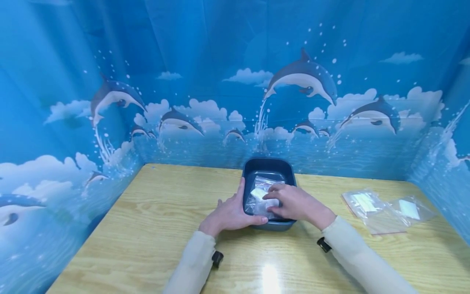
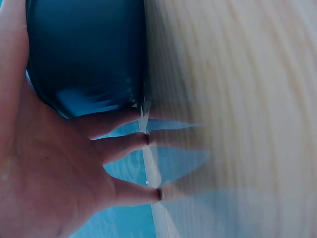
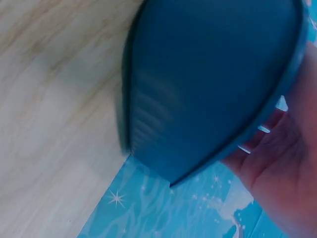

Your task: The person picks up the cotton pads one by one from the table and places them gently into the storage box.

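Expecting light, limp, slippery handling, pinch by its zip edge [image 1: 269, 180] the clear, white-filled plastic bag [image 1: 259, 193] inside the dark blue-grey, rounded rectangular tub [image 1: 273, 227], with left grip [image 1: 228, 213] straight-fingered against the tub, right grip [image 1: 295, 202] bent over the bag, impossible to tell if pinching.

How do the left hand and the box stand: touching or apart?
Touching: in the head view, the left hand lies against the box, thumb over its rim.
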Demonstrator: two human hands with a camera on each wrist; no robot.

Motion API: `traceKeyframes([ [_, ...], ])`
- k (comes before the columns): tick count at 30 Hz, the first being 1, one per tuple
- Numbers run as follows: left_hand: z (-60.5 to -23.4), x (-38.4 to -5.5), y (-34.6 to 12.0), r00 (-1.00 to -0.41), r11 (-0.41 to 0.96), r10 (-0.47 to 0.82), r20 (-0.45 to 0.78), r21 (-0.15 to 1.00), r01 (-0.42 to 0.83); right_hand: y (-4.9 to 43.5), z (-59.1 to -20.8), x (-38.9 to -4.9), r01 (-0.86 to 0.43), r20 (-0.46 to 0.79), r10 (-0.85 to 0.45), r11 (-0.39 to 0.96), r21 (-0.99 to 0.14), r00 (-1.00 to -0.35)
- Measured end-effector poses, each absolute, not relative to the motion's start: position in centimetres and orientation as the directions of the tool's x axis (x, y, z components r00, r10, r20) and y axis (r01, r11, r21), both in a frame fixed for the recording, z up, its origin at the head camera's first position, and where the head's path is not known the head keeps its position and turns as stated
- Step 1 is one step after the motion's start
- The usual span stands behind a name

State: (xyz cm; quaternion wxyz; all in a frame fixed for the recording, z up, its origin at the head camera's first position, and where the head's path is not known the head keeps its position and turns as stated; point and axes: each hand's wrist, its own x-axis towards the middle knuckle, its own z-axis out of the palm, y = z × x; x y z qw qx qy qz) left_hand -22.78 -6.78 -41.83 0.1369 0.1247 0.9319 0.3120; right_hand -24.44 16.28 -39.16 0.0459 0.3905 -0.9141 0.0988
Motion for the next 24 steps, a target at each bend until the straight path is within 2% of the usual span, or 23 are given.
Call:
traceKeyframes([
  [5, -41.7, -22.8, -6.7, -0.930, 0.773, 0.320, -0.178, 0.616, 0.148, 17.4, -38.5, -24.0, -0.707, 0.231, -0.671, 0.692, -0.147, -0.704],
  [10, -41.8, -22.8, -6.8, -0.932, 0.775, 0.316, -0.180, 0.616, 0.144, 18.5, -38.4, -23.6, -0.692, 0.328, -0.634, 0.715, -0.097, -0.700],
  [18, -42.0, -22.8, -6.7, -0.934, 0.774, 0.314, -0.171, 0.616, 0.148, 19.4, -39.1, -23.0, -0.537, 0.301, -0.495, 0.841, -0.069, -0.815],
  [24, -42.0, -22.9, -6.8, -0.933, 0.765, 0.324, -0.156, 0.624, 0.162, 20.3, -39.1, -22.7, -0.487, 0.295, -0.451, 0.872, -0.055, -0.842],
])
